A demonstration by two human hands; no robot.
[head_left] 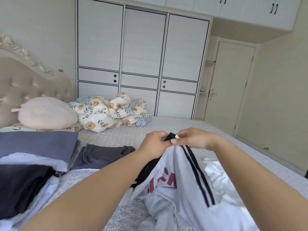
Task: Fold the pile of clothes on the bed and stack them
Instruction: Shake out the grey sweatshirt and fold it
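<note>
A white shirt (176, 194) with black stripes and red lettering hangs bunched above the bed (133, 134). My left hand (154, 143) and my right hand (191, 138) pinch its black-trimmed top edge close together, lifting it. At the left lies a stack of folded clothes (25, 185), with a black garment on white ones and a blue-grey piece (38, 142) behind. A dark grey garment (101, 155) lies flat beside the stack. More white cloth (221, 179) lies crumpled at the right under the shirt.
A floral quilt (108, 112) is heaped at the far side of the bed, beside a pink pillow (46, 113) and a tufted headboard (30, 84). A white wardrobe (141, 55) stands behind, a door (233, 84) at the right.
</note>
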